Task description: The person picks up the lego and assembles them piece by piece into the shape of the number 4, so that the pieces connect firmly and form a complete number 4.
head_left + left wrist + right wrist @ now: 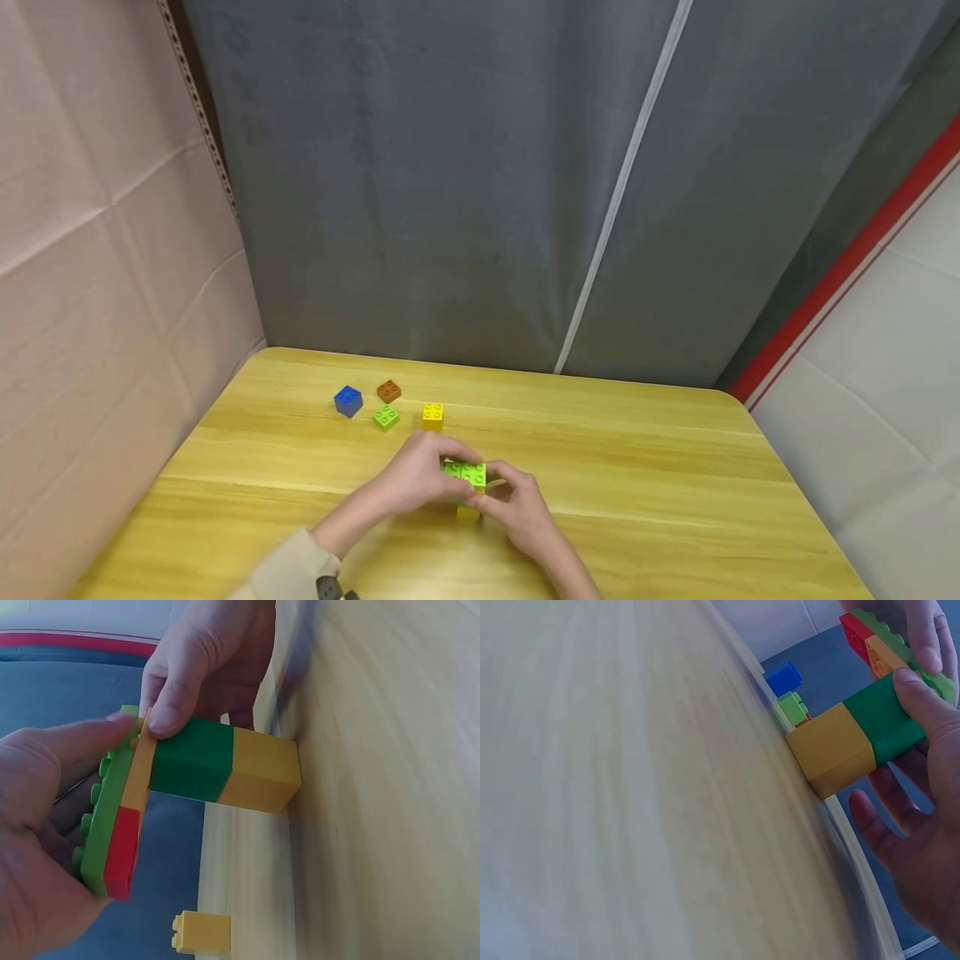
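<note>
A stack of toy building bricks stands on the table between both hands. Its yellow bottom brick (262,774) touches the tabletop, with a dark green brick (193,761) above. Over that lie a thin orange brick (139,776) and a red brick (122,855) side by side, under a long light green brick (110,814). My left hand (416,477) holds the light green brick along its length, the red end overhanging towards the palm. With thumb and fingers, my right hand (522,515) grips the dark green brick, thumb tip at its joint with the orange one.
Beyond the hands on the wooden table (675,467) sit loose bricks: yellow (432,416), light green (386,417), brown-orange (388,391) and blue (348,401). A grey curtain (450,183) hangs behind the table's far edge, with pale fabric walls at both sides.
</note>
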